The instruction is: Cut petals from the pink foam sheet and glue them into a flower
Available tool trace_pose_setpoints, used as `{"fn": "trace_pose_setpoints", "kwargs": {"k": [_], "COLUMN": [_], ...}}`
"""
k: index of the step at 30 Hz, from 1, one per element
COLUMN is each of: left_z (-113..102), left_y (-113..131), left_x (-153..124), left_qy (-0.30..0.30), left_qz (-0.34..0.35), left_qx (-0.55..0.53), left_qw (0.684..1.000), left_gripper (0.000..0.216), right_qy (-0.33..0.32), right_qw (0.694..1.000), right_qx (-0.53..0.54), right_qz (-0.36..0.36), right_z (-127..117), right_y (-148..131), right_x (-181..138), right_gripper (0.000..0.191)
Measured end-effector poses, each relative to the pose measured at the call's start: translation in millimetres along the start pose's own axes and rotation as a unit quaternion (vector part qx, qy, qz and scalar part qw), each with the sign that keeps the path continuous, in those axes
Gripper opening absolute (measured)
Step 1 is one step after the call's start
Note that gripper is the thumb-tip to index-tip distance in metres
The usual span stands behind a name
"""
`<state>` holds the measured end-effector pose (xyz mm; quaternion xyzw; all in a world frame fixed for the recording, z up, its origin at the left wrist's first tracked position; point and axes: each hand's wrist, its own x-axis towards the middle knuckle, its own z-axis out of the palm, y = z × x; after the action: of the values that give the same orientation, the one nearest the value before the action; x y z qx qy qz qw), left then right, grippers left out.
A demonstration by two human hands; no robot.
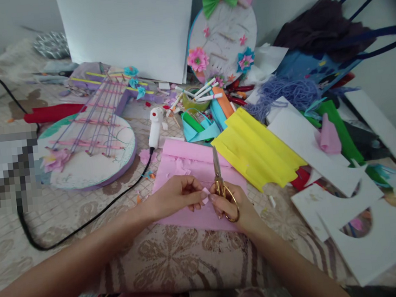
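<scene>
Above the wide pink paper sheet (191, 219), the left hand (179, 194) and the right hand (232, 205), which also grasps gold-handled metal scissors (219, 184), pinch a small pale-pink paper piece (206, 194), probably light, soft and easily torn, so best held by its edges.

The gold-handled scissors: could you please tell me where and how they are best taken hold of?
Probably by the gold handle loops, coming from the near side: the loops lie toward the person, while the narrow blades point away. The right hand holds the scissors by that end.
</scene>
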<state>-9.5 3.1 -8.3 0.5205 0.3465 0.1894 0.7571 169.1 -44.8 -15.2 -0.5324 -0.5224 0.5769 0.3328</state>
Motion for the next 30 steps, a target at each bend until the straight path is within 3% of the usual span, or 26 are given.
{"fn": "trace_pose_setpoints", "kwargs": {"k": [8,13,19,30], "left_z": [-0.3,-1.9,-0.9,2.7], "left_y": [5.5,9.0,8.5,4.1], "left_x": [0.0,-1.0,-0.5,0.5], "left_qy": [0.075,0.118,0.176,0.207], "left_qz": [0.014,0.039,0.071,0.084], "left_qx": [-0.057,-0.084,-0.114,-0.156], "left_qw": [0.995,0.989,0.975,0.962], "left_gripper": [0.018,0.016,0.017,0.017], "right_qy": [-0.005,-0.028,-0.022,-0.033], "right_qw": [0.997,0.996,0.995,0.997], "right_qx": [0.073,-0.015,-0.083,-0.072], "right_qz": [-0.028,-0.085,-0.042,-0.017], "right_z": [2.2,3.5,5.5,10.0], "right_y": [1.0,-1.8,-0.2,4.0], "right_x": [-3.3,-7.7,-7.6,-7.2], "right_gripper": [0.033,0.037,0.039,0.04]}}
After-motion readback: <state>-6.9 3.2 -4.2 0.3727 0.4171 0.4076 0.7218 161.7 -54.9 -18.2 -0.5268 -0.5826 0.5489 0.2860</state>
